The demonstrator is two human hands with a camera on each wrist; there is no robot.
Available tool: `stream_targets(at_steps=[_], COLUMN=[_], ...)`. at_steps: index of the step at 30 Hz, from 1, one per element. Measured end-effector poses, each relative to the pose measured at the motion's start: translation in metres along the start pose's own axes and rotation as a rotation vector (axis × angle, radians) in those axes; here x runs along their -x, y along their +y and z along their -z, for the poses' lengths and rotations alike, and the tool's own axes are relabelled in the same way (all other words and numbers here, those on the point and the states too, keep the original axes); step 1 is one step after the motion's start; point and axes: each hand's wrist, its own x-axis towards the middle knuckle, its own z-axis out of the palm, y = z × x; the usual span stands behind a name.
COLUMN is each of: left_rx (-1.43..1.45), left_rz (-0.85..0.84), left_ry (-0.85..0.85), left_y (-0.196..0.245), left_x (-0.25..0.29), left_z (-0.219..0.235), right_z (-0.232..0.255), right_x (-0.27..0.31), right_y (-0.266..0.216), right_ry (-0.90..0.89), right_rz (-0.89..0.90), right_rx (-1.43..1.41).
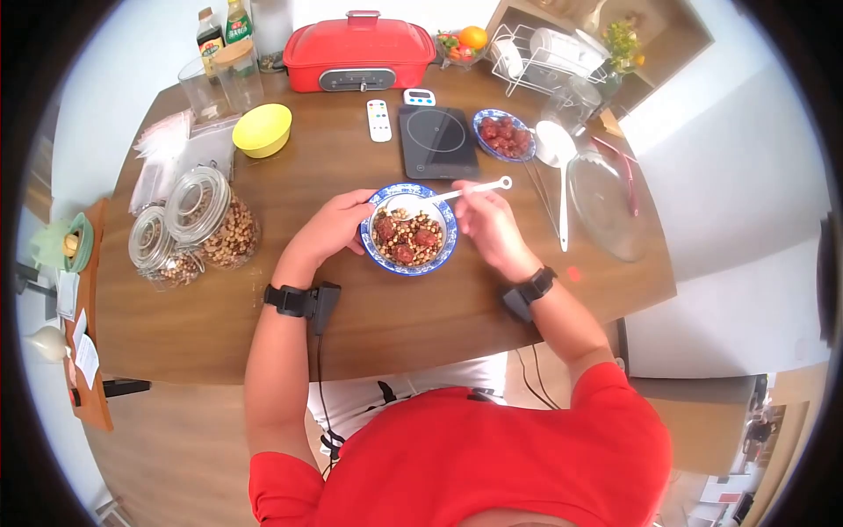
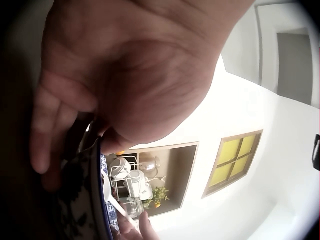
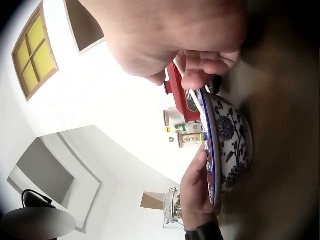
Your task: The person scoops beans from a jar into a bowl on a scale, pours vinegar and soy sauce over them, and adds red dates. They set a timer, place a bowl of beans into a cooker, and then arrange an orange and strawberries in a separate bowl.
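Observation:
A blue-and-white patterned bowl [image 1: 409, 268] stands on the wooden table in front of the person, holding mixed nuts or grains and several dark red, round fruits [image 1: 403, 254]. My left hand [image 1: 329, 230] grips the bowl's left side, thumb at the rim and fingers along the outer wall, as the left wrist view shows. Between thumb and fingers, my right hand [image 1: 493, 230] pinches the handle of a white spoon [image 1: 479, 187]. The spoon's head lies inside the bowl among the contents, while its handle slants over the right rim.
Behind the bowl lies a black scale [image 1: 439, 165], with a plate of red fruits [image 1: 505, 140] beside it. A white ladle [image 1: 563, 198] and glass lid [image 1: 606, 215] lie right. Glass jars [image 1: 230, 233] and a yellow bowl [image 1: 262, 132] stand left; a red cooker [image 1: 351, 53] is behind.

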Motion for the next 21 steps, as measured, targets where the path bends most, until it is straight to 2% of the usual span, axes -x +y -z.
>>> stream_targets(at_steps=[2, 4, 6, 10, 14, 19, 21], left_rx=[0.091, 0.110, 0.179, 0.215, 0.303, 0.376, 0.412], left_rz=[0.006, 0.008, 0.006, -0.041, -0.056, -0.105, -0.098], left_ry=[0.037, 0.018, 0.007, 0.092, 0.214, 0.273, 0.392], left_y=[0.002, -0.005, -0.010, -0.016, -0.020, -0.022, -0.019], left_x=[0.004, 0.000, 0.001, 0.008, 0.016, 0.022, 0.024], left_z=[-0.006, -0.004, -0.003, -0.010, -0.017, -0.012, -0.005], right_z=[0.001, -0.001, -0.001, -0.002, -0.017, -0.041, -0.051], right_x=[0.000, 0.002, 0.002, -0.002, -0.007, -0.026, -0.032], right_y=[0.002, -0.003, -0.005, -0.007, -0.012, -0.014, -0.008], right_ry=[0.028, 0.032, 0.002, -0.097, -0.113, -0.161, -0.161], right_rz=[-0.118, -0.134, -0.209, -0.273, -0.264, -0.236, -0.234], right_rx=[0.041, 0.062, 0.151, 0.145, 0.170, 0.157, 0.132])
